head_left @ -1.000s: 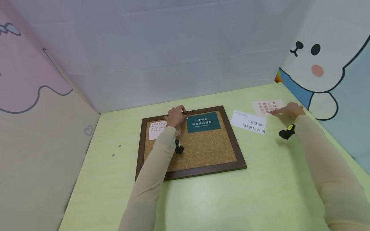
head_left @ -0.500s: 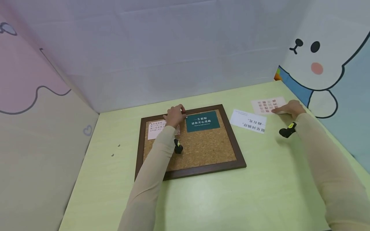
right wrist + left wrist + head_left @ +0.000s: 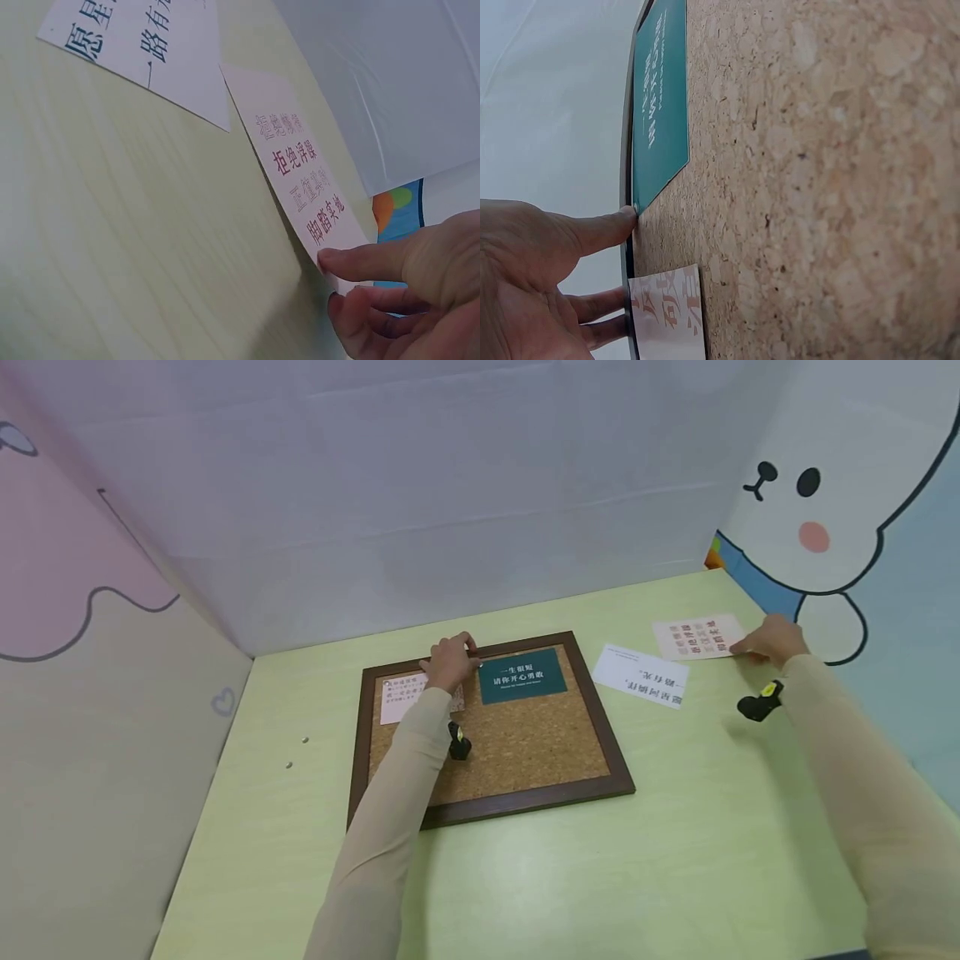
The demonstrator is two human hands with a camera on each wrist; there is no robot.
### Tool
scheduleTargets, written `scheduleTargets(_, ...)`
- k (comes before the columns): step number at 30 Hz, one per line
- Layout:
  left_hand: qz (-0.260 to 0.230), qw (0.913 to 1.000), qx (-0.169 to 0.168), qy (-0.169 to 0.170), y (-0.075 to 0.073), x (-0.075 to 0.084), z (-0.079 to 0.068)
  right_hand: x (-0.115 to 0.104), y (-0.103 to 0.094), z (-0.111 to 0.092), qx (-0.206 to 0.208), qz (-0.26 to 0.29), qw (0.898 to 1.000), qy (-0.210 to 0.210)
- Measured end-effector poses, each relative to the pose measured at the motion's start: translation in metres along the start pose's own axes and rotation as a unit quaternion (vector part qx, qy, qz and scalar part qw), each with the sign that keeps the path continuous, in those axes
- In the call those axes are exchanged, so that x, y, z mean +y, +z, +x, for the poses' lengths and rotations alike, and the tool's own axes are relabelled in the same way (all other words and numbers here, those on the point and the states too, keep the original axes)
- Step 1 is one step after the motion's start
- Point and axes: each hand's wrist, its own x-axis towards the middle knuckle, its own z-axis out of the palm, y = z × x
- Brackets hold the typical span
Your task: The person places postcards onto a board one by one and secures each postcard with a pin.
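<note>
A brown-framed corkboard [image 3: 525, 752] lies on the pale green table. My left hand [image 3: 450, 662] is at its top edge, the thumb straight and touching the pinned lower-left corner of a dark green card [image 3: 660, 97] in the left wrist view. Its other fingers reach the frame beside a card with reddish characters [image 3: 671, 311]. A pink-white card [image 3: 402, 697] is on the board's left, partly hidden by my left sleeve. Right of the board, my right hand [image 3: 774, 641] pinches the end of a pink card with red characters [image 3: 281, 157], thumb on top and fingers below.
A white card with dark characters [image 3: 641, 675] lies between the board and the pink card. Two small pins [image 3: 297, 752] sit on the table [image 3: 525, 885] left of the board. A white curtain [image 3: 450, 510] rises behind, with cartoon-printed walls [image 3: 813, 537] at both sides.
My right hand has slid right to the end of the pink card, uncovering more of its red characters. My left hand stays at the board's top edge.
</note>
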Motion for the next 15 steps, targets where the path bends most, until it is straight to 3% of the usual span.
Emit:
scheduleTargets(6,0.004,1.0,0.0,0.0,0.001,0.0,0.0,0.007,-0.01,-0.004,-0.001,0.036,0.999,0.012)
scheduleTargets(11,0.003,1.0,-0.002,0.005,0.0,0.0,0.0,0.018,-0.017,-0.004,-0.016,0.097,0.995,-0.016)
scheduleTargets(15,-0.004,0.9999,0.001,0.01,-0.002,0.0,-0.001,0.024,-0.024,-0.01,-0.021,0.101,0.994,-0.044)
